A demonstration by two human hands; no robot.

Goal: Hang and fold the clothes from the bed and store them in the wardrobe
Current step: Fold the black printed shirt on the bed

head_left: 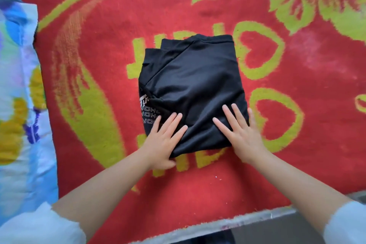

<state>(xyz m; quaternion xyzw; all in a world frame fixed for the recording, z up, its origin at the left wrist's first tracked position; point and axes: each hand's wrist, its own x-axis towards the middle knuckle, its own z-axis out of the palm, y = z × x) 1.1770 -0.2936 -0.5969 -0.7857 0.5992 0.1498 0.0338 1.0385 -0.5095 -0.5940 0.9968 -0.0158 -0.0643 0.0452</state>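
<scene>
A black garment (194,85) with white lettering on its left edge lies folded into a rough square on the red bed cover (99,49). My left hand (165,140) lies flat on its near left corner, fingers straight and together, thumb at the near edge. My right hand (239,132) presses flat on its near right corner with fingers spread, the outer fingers reaching over the garment's right edge onto the cover.
The red cover has a yellow-green flower and heart pattern and fills most of the view. A blue, white and yellow patterned cloth (17,95) lies along the left side. The bed's near edge (237,222) runs across the bottom right.
</scene>
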